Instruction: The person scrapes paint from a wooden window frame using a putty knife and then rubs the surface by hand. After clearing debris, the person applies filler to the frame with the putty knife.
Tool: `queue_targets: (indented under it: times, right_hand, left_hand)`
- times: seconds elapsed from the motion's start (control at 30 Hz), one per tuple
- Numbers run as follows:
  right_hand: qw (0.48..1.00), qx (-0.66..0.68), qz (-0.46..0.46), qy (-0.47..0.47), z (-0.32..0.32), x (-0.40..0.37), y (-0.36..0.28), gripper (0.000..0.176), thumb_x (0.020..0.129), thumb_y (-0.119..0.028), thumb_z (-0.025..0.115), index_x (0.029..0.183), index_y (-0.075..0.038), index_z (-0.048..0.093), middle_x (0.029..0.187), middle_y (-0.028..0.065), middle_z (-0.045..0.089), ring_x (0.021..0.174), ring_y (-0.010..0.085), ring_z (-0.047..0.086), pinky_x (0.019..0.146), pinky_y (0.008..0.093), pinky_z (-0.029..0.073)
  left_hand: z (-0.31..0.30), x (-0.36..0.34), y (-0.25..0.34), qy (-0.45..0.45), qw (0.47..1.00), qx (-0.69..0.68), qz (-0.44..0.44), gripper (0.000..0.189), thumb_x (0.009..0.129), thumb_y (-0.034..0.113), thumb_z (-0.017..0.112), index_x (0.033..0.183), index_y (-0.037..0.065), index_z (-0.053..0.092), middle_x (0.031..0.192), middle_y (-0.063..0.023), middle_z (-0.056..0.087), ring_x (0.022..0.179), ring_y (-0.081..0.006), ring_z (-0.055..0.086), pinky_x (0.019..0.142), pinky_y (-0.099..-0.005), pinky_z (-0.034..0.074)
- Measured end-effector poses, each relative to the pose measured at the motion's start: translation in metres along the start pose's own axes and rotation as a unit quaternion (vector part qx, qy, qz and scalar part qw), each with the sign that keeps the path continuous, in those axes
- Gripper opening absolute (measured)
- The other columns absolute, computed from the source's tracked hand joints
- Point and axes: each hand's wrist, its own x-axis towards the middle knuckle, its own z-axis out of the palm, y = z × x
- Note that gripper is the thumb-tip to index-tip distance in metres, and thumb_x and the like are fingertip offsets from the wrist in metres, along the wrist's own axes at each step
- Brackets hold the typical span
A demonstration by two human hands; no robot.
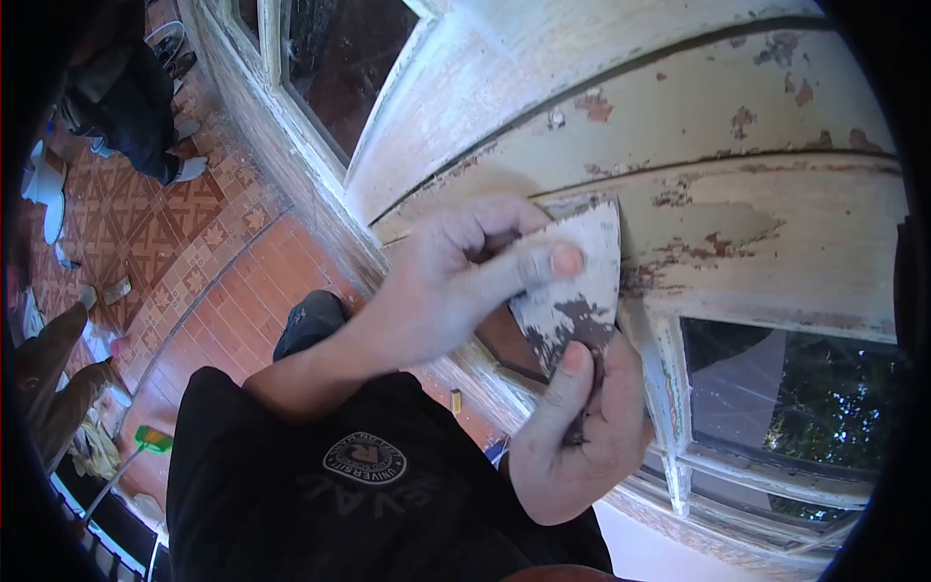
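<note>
Likely cleaning step: our right grip (582, 436) clamps scraper (588, 303) at narrow end, left grip (456, 276) pinches blade (599, 262). Next move needs light thumb pressure.

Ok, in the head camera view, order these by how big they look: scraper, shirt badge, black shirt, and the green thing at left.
1. Black shirt
2. Scraper
3. Shirt badge
4. Green thing, though it looks farther away

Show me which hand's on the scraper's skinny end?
The right hand: its thumb is on the narrow end of the scraper; the left hand holds the wide part.
</note>
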Motion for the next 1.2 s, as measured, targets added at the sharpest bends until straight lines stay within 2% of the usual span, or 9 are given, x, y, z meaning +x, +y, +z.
queue_targets:
  times: [0.13,0.2,0.27,0.4,0.73,0.8,0.87,1.03,1.2]
  right_hand:
    - [0.999,-0.021,0.016,-0.043,-0.013,-0.009,-0.001,0.015,0.083,-0.003,0.056,0.094,0.007,0.058,0.075,0.0183,0.062,0.058,0.0306,0.060,0.052,0.0352,0.046]
    - [1.000,-0.004,0.000,-0.012,-0.004,-0.005,0.005,0.015,0.083,-0.004,0.056,0.093,0.007,0.058,0.074,0.0174,0.062,0.057,0.0299,0.061,0.052,0.0351,0.046]
    - [0.999,-0.027,0.000,-0.025,0.000,-0.001,-0.004,0.014,0.083,-0.004,0.056,0.091,0.007,0.059,0.073,0.0170,0.062,0.057,0.0294,0.061,0.052,0.0348,0.046]
    - [1.000,-0.015,-0.024,-0.005,-0.008,-0.006,0.004,0.014,0.082,-0.003,0.056,0.092,0.006,0.059,0.070,0.0153,0.063,0.055,0.0284,0.060,0.051,0.0327,0.045]
    - [0.998,-0.018,0.029,-0.051,-0.007,0.004,0.001,0.013,0.082,-0.002,0.056,0.093,0.006,0.057,0.074,0.0195,0.061,0.056,0.0311,0.058,0.049,0.0360,0.043]
    - [0.998,-0.016,-0.038,-0.047,-0.005,0.008,0.000,0.012,0.083,-0.002,0.055,0.092,0.006,0.057,0.073,0.0188,0.060,0.056,0.0316,0.058,0.050,0.0364,0.044]
    - [0.998,0.004,-0.011,-0.057,-0.011,-0.001,0.001,0.011,0.083,-0.001,0.055,0.091,0.006,0.057,0.073,0.0189,0.060,0.057,0.0322,0.058,0.051,0.0366,0.044]
    - [0.998,-0.010,0.027,-0.057,-0.010,-0.004,0.005,0.013,0.083,-0.001,0.055,0.093,0.005,0.058,0.074,0.0174,0.062,0.059,0.0317,0.061,0.053,0.0361,0.045]
    - [0.998,-0.019,0.006,-0.057,-0.010,0.000,0.007,0.015,0.081,-0.002,0.056,0.094,0.005,0.058,0.074,0.0177,0.063,0.058,0.0310,0.061,0.053,0.0354,0.045]
  left_hand:
    - [-0.002,-0.005,0.001,-0.047,0.997,-0.012,-0.059,0.014,0.088,0.013,0.058,0.089,0.000,0.059,0.076,-0.0024,0.062,0.067,-0.0042,0.056,0.059,-0.0187,0.045]
    - [-0.002,-0.002,-0.005,-0.040,0.999,-0.014,-0.014,0.015,0.088,0.014,0.058,0.090,-0.001,0.058,0.077,-0.0033,0.062,0.069,-0.0046,0.057,0.061,-0.0194,0.046]
    - [-0.003,-0.001,-0.001,-0.001,0.998,-0.049,-0.050,0.014,0.088,0.014,0.058,0.089,0.000,0.059,0.077,-0.0028,0.062,0.069,-0.0048,0.057,0.061,-0.0193,0.046]
    - [-0.002,-0.005,-0.005,-0.052,0.997,-0.029,-0.051,0.015,0.090,0.014,0.055,0.090,-0.001,0.058,0.079,-0.0042,0.062,0.069,-0.0057,0.057,0.062,-0.0198,0.046]
    - [-0.001,-0.006,-0.011,-0.002,1.000,-0.007,-0.024,0.016,0.091,0.015,0.054,0.088,0.000,0.058,0.077,-0.0031,0.061,0.068,-0.0052,0.055,0.060,-0.0199,0.045]
    - [-0.003,-0.003,-0.011,0.018,0.997,-0.067,-0.024,0.016,0.090,0.017,0.056,0.087,0.001,0.058,0.074,-0.0012,0.060,0.066,-0.0046,0.054,0.058,-0.0194,0.043]
    - [-0.002,-0.009,-0.003,-0.010,0.997,0.047,-0.058,0.015,0.091,0.015,0.055,0.087,0.002,0.058,0.076,-0.0025,0.061,0.067,-0.0057,0.055,0.059,-0.0194,0.044]
    - [0.002,-0.005,-0.017,0.017,0.996,-0.088,-0.029,0.017,0.085,0.019,0.064,0.085,0.002,0.062,0.071,0.0024,0.059,0.064,-0.0003,0.050,0.054,-0.0169,0.039]
    - [0.005,-0.010,-0.013,0.012,0.997,-0.042,-0.062,0.019,0.085,0.020,0.063,0.084,0.001,0.062,0.072,0.0006,0.061,0.063,-0.0019,0.053,0.055,-0.0170,0.041]
